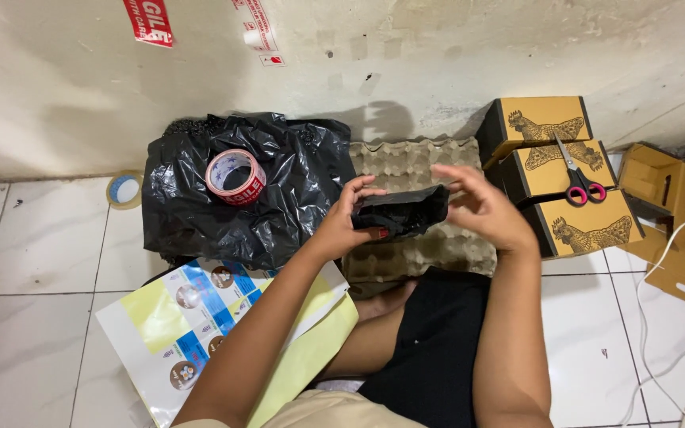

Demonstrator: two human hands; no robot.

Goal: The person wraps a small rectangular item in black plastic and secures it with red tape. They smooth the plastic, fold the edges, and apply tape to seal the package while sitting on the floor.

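Gripping a black parcel above an egg tray, left hand clamped, right hand fingers spread; one-sided hold risks dropping it

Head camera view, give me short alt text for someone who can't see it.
Two bare hands, left hand and right hand, hold a small black plastic-wrapped packet above grey cardboard egg trays. Beside them: a black plastic bag with a red-and-white tape roll, and yellow boxes with scissors.

my spot: home packing corner on a white tiled floor against a scuffed wall. evidence: tape roll, black plastic bags, chicken-printed cartons, scissors, egg tray, sticker sheets.
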